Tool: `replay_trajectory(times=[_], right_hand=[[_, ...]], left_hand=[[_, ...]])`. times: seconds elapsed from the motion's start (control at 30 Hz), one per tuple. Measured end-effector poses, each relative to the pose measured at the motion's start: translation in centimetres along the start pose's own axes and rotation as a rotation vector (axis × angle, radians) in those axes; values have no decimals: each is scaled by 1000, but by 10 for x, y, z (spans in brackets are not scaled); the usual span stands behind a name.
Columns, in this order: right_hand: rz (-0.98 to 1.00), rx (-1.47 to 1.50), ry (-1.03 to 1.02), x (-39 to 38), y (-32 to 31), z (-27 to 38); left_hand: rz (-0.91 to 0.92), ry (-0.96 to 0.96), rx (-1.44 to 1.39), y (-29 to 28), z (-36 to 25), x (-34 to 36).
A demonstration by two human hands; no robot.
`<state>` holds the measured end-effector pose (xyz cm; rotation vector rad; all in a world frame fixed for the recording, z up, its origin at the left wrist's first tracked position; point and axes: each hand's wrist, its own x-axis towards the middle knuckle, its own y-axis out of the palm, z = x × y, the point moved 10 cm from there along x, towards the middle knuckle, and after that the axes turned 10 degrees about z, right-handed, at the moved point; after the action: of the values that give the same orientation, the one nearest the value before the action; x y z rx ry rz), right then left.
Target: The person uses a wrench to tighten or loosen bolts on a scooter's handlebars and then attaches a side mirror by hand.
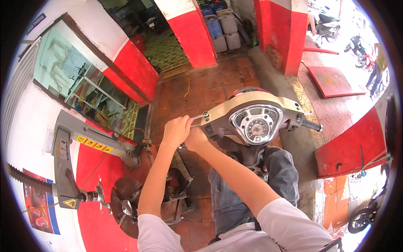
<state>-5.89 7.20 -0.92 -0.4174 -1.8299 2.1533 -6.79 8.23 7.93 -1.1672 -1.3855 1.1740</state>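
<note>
I sit astride a scooter whose handlebar cover (231, 111) is dark with a cream top, around a round speedometer (256, 129). Both hands are at its left end. My left hand (176, 131) is closed on a slim silver metal bar (199, 117); whether it is a spanner or a lever, I cannot tell. The bar's far end meets a round fitting on the cover's left corner. Just beside it, my right hand (195, 139) has crossed over and wraps the left handlebar grip, mostly hidden under the fingers. The right handlebar grip (312, 125) is untouched.
A tyre-changing machine (90, 143) with a grey arm and round turntable (126, 206) stands close on my left. Red-and-white walls and a pillar (191, 35) rise ahead. Plastic jugs (228, 23) are stacked at the back. Red ramp-like panels (336, 80) and parked motorbikes lie to the right.
</note>
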Motion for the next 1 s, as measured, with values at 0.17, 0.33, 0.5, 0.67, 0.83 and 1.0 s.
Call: replay_trajectory(times=[0.17,0.33,0.5,0.67,0.83,1.0], right_hand=[[93,50,8,3,11,3],[15,-32,-38,0,12,4],[-245,33,-251,-45,-5,13],[-498,292,-502,-158,-63,-9],[-712,130,-81,-197,-119,-147],[-824,42,189,-206,-161,-228]], left_hand=[[1,-32,-31,10,8,-4],[28,-70,-42,15,0,-7],[-36,-93,26,7,-7,-13],[-64,-132,53,3,-13,-29],[50,-121,67,11,-29,-38],[-11,-102,-75,-10,-79,-51]])
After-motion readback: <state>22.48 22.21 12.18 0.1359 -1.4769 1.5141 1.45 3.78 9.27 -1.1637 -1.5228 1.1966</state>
